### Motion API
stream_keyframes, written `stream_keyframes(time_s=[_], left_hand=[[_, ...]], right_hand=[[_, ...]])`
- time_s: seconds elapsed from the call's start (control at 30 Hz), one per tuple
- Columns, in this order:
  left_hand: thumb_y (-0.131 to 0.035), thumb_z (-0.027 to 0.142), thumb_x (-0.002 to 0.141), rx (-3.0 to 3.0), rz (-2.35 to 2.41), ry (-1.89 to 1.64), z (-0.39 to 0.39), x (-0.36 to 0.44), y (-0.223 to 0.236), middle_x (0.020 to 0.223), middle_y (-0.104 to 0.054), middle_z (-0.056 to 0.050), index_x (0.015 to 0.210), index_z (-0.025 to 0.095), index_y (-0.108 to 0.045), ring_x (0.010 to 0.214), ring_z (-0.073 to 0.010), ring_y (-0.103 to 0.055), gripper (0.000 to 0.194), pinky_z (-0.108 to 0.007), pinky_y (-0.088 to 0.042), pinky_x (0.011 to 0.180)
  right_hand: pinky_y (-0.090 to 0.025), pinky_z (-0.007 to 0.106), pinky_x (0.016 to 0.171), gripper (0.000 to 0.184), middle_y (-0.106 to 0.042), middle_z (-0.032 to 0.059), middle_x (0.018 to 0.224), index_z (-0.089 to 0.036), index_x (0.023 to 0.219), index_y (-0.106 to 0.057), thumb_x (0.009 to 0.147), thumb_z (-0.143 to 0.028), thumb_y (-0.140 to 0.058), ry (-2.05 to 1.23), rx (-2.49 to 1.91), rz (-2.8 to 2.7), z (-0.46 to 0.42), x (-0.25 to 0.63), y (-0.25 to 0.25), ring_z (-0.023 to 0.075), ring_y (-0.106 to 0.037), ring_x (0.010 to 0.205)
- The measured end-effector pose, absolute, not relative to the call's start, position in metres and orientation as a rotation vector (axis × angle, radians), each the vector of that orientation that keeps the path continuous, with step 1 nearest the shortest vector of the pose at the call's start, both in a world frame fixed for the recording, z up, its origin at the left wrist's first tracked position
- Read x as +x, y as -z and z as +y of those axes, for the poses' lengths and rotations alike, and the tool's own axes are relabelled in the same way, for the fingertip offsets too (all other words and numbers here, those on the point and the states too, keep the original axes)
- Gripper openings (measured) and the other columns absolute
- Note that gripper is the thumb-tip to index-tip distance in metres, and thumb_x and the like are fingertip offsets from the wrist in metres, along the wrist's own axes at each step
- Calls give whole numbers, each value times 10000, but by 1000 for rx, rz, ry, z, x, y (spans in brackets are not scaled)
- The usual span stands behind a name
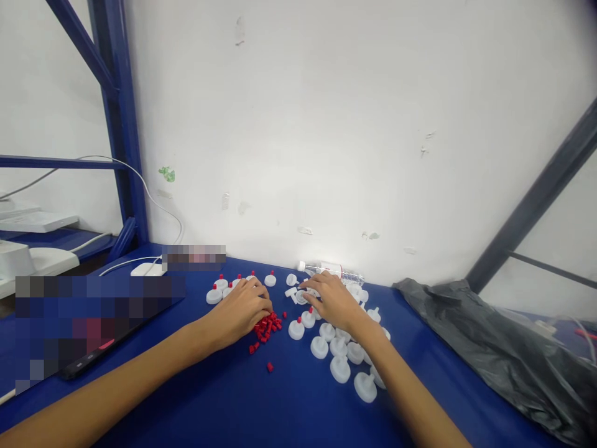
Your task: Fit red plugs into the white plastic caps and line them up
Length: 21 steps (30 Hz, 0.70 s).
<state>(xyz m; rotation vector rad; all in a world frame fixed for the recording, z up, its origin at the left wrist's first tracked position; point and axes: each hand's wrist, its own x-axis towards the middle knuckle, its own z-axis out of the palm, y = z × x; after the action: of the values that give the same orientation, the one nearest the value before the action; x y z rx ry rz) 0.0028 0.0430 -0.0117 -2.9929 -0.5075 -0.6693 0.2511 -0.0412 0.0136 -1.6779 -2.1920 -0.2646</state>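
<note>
On your desk point(224, 398) stand eight visible red-tipped white caps point(295, 330), six left, two central; at least ten plain white caps point(340, 370); one bottle point(332, 269); red tips point(263, 330) too bunched to count. Your left hand point(249, 302) curls over the tips, your right hand point(329, 295) arches above white caps; either's grip can't be told.

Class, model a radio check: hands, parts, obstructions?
Left hand at red caps, grip unclear. Right hand among white lids, grip unclear. Some lids red-capped, others bare. Bottle lying beyond right hand.
</note>
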Motion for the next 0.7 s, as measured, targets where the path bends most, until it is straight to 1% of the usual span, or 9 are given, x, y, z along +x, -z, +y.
stream_keyframes(time_s=[0.07, 0.17, 0.3, 0.4, 0.53, 0.6, 0.7], left_hand=[[-526, 210, 972, -2999, -512, 674, 43, 3, 13, 950, -691, -34, 883, 226, -728, 945, -214, -541, 222, -350, -368, 812], [-552, 199, 958, -3001, -539, 662, 43, 4, 14, 943, -695, -35, 865, 208, -709, 935, -220, -544, 183, -353, -361, 816], [-571, 184, 947, -3000, -578, 622, 42, 5, 12, 949, -695, -36, 881, 196, -687, 948, -234, -554, 133, -365, -356, 830], [-551, 195, 960, -3016, -613, 667, 39, 5, 7, 941, -695, -44, 918, 184, -672, 963, -234, -581, 128, -368, -366, 856], [-486, 183, 982, -3029, -679, 800, 33, 6, -2, 922, -716, -47, 947, 172, -659, 870, -204, -630, 177, -363, -386, 865], [-465, 195, 991, -3003, -716, 888, 31, 6, -5, 929, -724, -47, 977, 178, -660, 843, -200, -637, 197, -351, -401, 845], [-491, 214, 988, -2933, -750, 977, 31, 6, -5, 1004, -725, -48, 1067, 195, -658, 861, -205, -634, 186, -337, -417, 819]], right_hand=[[-447, 493, 946, 217, -710, 95, 1054, -233, 1106, -709, 952, -288, -567, 261, -1684, -2195, -40, 250, -9, 283, -592, 1058], [-424, 502, 977, 151, -722, 79, 992, -238, 1017, -723, 925, -240, -604, 257, -1682, -2191, -39, 249, -7, 281, -594, 1045], [-410, 499, 984, 84, -722, 57, 898, -233, 945, -702, 908, -223, -627, 239, -1672, -2169, -39, 249, -10, 271, -613, 996], [-447, 443, 936, 117, -720, 41, 928, -233, 1011, -667, 946, -223, -571, 221, -1660, -2132, -41, 249, -16, 238, -633, 945], [-495, 346, 824, 206, -713, 24, 1030, -258, 1130, -615, 999, -225, -459, 62, -1561, -2052, -45, 240, -23, 188, -660, 901], [-493, 336, 826, 212, -705, 16, 1064, -267, 1111, -625, 996, -209, -456, -20, -1476, -2030, -48, 232, -26, 179, -662, 899], [-492, 322, 830, 216, -700, 3, 1048, -272, 1056, -648, 979, -170, -474, -102, -1373, -2028, -51, 220, -28, 166, -658, 882]])
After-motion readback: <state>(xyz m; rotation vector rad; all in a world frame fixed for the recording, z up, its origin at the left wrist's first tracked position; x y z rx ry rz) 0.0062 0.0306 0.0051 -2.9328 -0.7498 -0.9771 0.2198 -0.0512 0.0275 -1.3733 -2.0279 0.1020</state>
